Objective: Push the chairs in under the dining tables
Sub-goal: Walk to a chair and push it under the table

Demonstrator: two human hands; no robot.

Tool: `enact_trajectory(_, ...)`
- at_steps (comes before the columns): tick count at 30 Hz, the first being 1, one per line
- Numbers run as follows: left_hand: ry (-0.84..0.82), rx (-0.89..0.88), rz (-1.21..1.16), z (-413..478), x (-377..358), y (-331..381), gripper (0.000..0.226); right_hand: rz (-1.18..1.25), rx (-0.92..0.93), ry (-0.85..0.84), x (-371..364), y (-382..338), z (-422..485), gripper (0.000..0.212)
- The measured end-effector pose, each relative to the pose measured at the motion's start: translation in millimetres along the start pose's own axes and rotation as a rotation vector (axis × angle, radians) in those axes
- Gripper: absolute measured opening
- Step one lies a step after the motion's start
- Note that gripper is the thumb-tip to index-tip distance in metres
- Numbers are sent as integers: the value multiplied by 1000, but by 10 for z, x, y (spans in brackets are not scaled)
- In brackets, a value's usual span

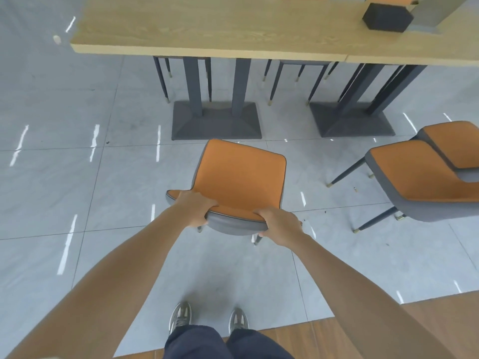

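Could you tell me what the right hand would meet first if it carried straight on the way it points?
The right hand grips the chair backrest; carried straight on, it would likely meet the dining table at its near edge first, though depth is unclear.

Showing a black box (383, 18); standing just right of the box, a grey object (427, 11); spreading well below the box, grey floor tiles (64, 104) meeting wooden flooring (324, 343)

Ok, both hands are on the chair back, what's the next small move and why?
Likely push the chair straight forward: left hand and right hand grip its backrest, and its seat lies wholly outside the table edge.
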State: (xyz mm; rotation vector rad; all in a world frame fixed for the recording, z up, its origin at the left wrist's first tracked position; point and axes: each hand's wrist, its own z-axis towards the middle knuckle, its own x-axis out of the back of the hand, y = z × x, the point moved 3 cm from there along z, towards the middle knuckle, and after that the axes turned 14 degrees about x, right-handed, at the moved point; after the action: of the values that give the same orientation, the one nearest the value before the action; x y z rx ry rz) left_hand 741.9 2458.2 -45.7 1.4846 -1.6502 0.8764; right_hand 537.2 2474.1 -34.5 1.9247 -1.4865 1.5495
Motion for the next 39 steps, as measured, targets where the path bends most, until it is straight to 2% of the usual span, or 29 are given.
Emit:
enact_trajectory(9, 29, 116, -51, -278, -186, 224, 39, -103, 134, -83, 85, 197, 2, 46)
enact_trajectory(19, 110, 214, -79, -261, -91, 262, 38, -190, 249, -35, 228, 386, 236, 47)
enact_trajectory(23, 130, 223, -61, -242, -60, 257, 42, -198, 277, -13, 233, 421, 290, 40)
enact_trajectory(28, 140, 241, -85, -118, -42, 101, 43, -188, 315, 10, 264, 398, 457, 37)
enact_trajectory(39, 155, 234, -106, 287, 151, -326, 46, -222, 319, 32, 461, 352, 1055, 45)
